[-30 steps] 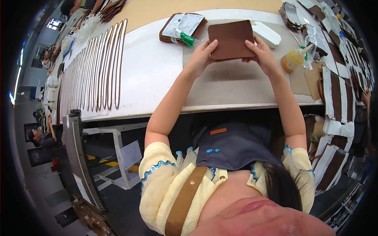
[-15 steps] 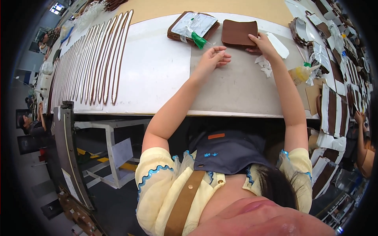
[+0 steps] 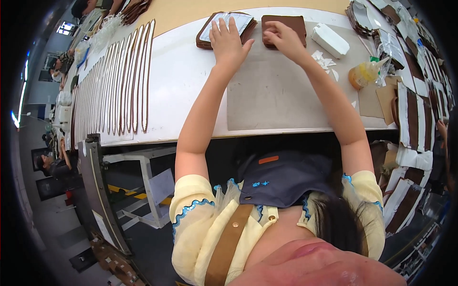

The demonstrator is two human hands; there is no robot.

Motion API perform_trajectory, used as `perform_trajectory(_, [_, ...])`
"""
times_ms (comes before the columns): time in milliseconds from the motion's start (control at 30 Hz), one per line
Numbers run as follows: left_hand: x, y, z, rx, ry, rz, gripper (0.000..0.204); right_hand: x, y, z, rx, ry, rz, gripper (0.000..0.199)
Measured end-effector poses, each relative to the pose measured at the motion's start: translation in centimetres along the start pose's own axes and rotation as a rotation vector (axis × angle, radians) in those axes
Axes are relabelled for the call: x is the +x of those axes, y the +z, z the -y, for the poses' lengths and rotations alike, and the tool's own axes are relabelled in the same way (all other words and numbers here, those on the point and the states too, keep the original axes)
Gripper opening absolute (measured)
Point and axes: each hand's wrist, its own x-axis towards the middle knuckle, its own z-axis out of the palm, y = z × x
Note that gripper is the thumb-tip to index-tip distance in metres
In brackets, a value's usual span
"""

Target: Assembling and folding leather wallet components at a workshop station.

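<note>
My left hand (image 3: 228, 44) lies spread, fingers apart, over a stack of brown leather-like pieces (image 3: 248, 35) topped by a white sheet (image 3: 243, 21) at the far side of the table. Just to its right, a brown square stack (image 3: 296, 24) sits at the edge of a grey mat (image 3: 272, 105). Across its left part reaches my right hand (image 3: 285, 39), with its fingers loosely bent and apart, touching or just above the top. Nothing shows in either hand. What lies beneath both palms is hidden.
A white block (image 3: 330, 41) and white scraps (image 3: 323, 59) are right of my right hand. Beyond stands a squeeze bottle of yellowish liquid (image 3: 362, 75). Long narrow strips (image 3: 114, 83) lie in a row at left. Brown and white pieces (image 3: 412, 117) crowd the right edge.
My right hand has let go of the brown piece's right edge and come left over the stack. My left hand has moved left onto the papered stack. The green piece there no longer shows.
</note>
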Motion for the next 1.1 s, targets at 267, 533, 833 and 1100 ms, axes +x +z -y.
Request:
perform_trajectory(267, [1.9,2.5,0.8,0.457,-0.181,0.482,0.088,0.0,3.9,-1.9,0.617,0.059,-0.100,0.038])
perform_trajectory(533, [3.8,2.1,0.9,0.541,-0.163,0.650,0.085,-0.3,5.5,-2.3,0.513,-0.083,-0.267,0.030])
perform_trajectory(833, [5.1,0.0,1.5,0.409,-0.163,0.526,0.049,-0.5,5.1,-2.2,0.448,-0.094,-0.232,0.026])
perform_trajectory(1100, [5.9,-1.1,1.0,0.363,-0.212,0.580,0.046,-0.4,4.8,-1.9,0.413,-0.043,-0.221,0.028])
